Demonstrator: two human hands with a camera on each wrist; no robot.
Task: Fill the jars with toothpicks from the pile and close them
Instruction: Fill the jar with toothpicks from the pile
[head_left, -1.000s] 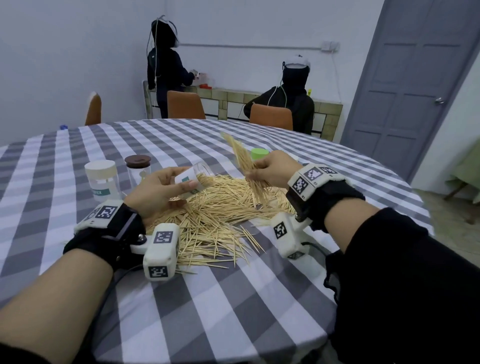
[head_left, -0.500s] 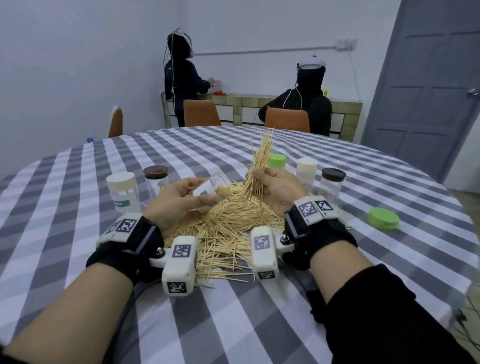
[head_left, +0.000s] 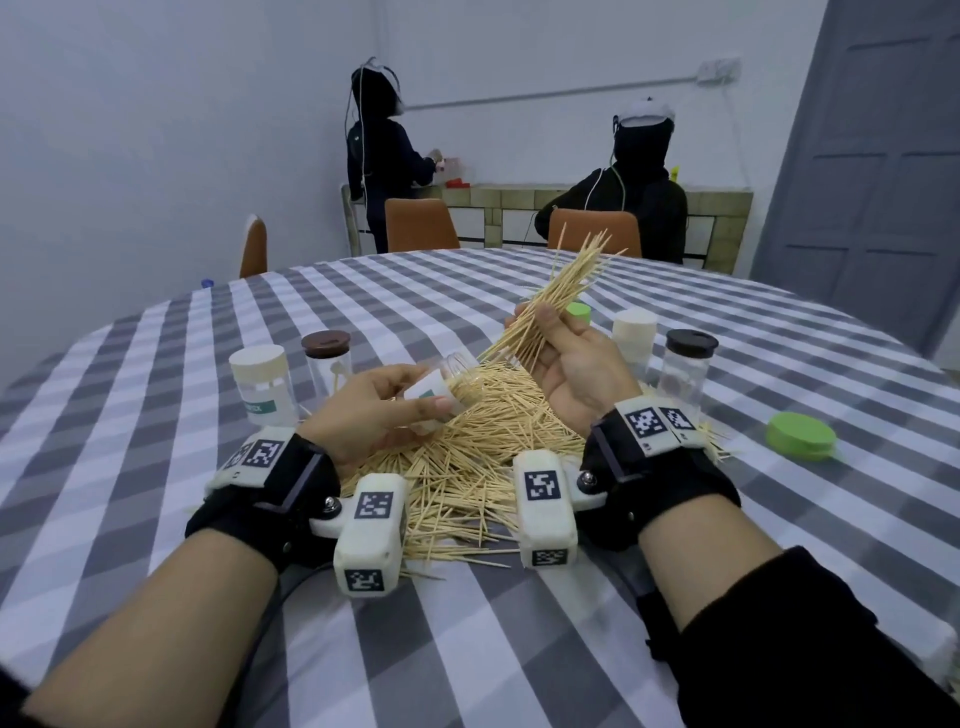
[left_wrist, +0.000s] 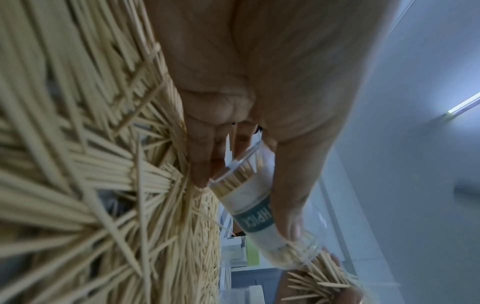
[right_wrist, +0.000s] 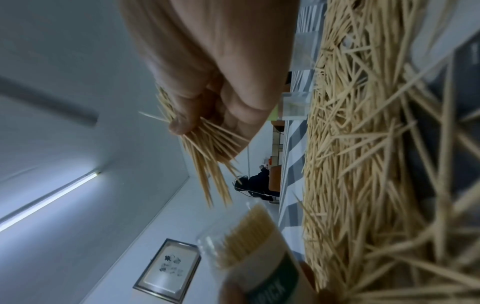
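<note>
A big pile of toothpicks (head_left: 467, 441) lies on the checked table (head_left: 156, 467). My left hand (head_left: 379, 410) grips a clear labelled jar (head_left: 447, 384), tilted with its open mouth toward the right; toothpicks partly fill it (left_wrist: 257, 197). My right hand (head_left: 566, 358) pinches a bundle of toothpicks (head_left: 556, 306) slanting up to the right, its lower end just right of the jar mouth. The right wrist view shows the bundle (right_wrist: 207, 156) above the jar (right_wrist: 254, 246).
Two capped jars, cream (head_left: 262, 382) and brown (head_left: 327, 358), stand left of the pile. To the right are a green-lidded jar (head_left: 577, 313), a cream-lidded one (head_left: 634, 338), a dark-lidded one (head_left: 688, 369) and a loose green lid (head_left: 800, 435). Two people are beyond the table.
My right hand has turned the bundle from upright to slanting, bringing its lower end down close to the jar mouth. The left hand and jar stayed roughly in place.
</note>
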